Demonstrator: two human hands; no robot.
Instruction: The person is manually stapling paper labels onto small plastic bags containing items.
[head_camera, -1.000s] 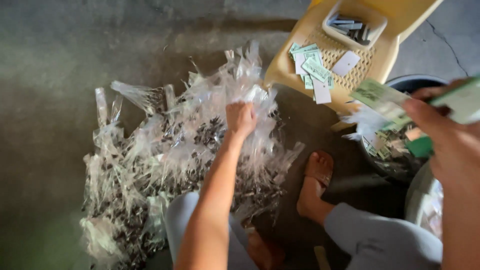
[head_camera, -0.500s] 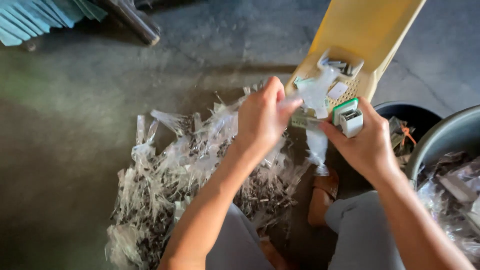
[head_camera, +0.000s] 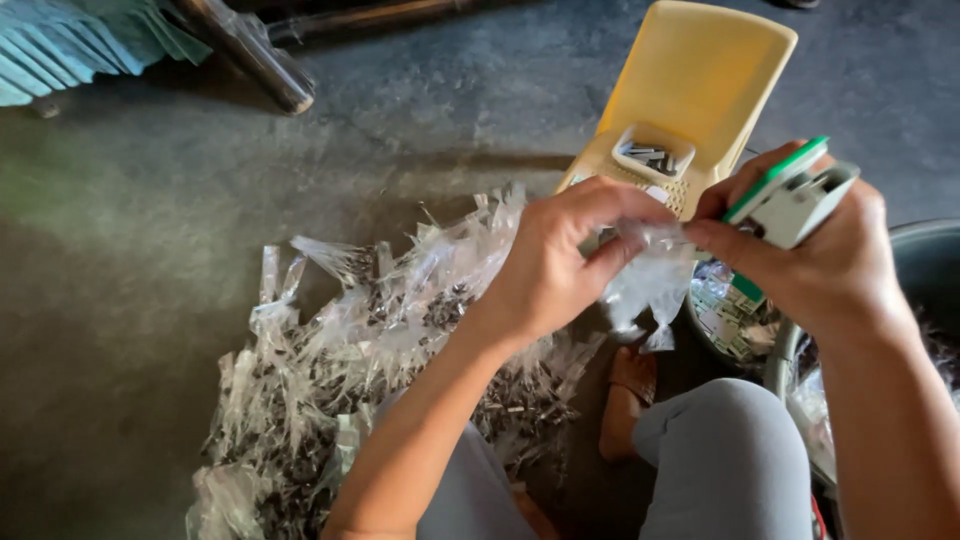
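Beside the heap of clear plastic packets, the left hand pinched a small clear plastic bag shut, held above the knee; the right hand gripped a green-and-grey stapler. Keeping the bag's mouth flat and taut likely helped.

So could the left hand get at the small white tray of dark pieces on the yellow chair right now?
Probably not at once: the left hand is pinching a clear plastic bag together with the right hand. The white tray lies uncovered just beyond, so the path itself looks free.
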